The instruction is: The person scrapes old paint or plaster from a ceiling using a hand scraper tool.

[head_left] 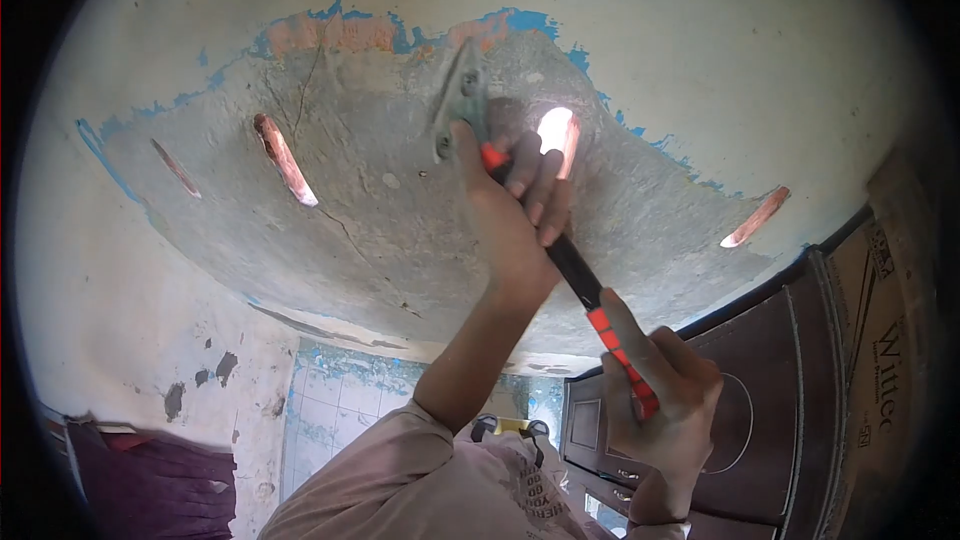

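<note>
A long-handled scraper (575, 268) with a black and red handle is held in both hands, its metal head (463, 90) blurred against the wall. My left hand (515, 195) is closed round the handle just below the head, thumb up against the metal. Lower down, my right hand (660, 390) grips the red-banded end, index finger stretched along it. The head lies over a grey patch of bare wall (380, 160), close to its upper border of blue paint traces and pinkish exposed areas. The blade's edge is too smeared to make out.
Several slanted slots pierce the grey patch, including a bright slot (557, 130) beside my left hand. Cream paint (700, 30) surrounds the patch. At right stand a dark brown cabinet (745, 360) and a cardboard box (880, 340). A purple cloth (155, 485) hangs lower left.
</note>
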The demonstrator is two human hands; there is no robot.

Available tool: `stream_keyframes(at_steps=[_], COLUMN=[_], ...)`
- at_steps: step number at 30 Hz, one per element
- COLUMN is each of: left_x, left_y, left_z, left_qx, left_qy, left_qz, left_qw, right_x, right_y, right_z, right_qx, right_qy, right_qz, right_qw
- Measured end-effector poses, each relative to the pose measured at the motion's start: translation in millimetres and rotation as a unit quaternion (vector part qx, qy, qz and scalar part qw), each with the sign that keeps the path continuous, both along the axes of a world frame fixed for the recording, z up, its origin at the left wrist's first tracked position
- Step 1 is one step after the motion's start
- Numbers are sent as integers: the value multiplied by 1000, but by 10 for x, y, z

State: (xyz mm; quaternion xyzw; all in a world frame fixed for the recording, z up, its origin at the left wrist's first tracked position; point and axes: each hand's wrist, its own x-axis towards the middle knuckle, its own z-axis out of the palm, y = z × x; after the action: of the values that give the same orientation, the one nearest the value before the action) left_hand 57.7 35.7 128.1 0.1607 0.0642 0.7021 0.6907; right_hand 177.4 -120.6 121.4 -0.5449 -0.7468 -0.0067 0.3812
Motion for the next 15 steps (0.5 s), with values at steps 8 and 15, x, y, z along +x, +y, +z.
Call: stream_keyframes(at_steps=[8, 15], left_x=[-241, -65], left_y=[160, 16], left_z=[-63, 13], left_qx=[74, -30], left_qy=[-39, 8], left_qz=[-5, -19], left_qw=[996, 999], right_x=[-135, -107], right_y=[150, 13], right_z=[27, -2], right_qx=[1, 17], right_qy=[21, 5], right_qz=[36, -20], right_qw=[999, 1000])
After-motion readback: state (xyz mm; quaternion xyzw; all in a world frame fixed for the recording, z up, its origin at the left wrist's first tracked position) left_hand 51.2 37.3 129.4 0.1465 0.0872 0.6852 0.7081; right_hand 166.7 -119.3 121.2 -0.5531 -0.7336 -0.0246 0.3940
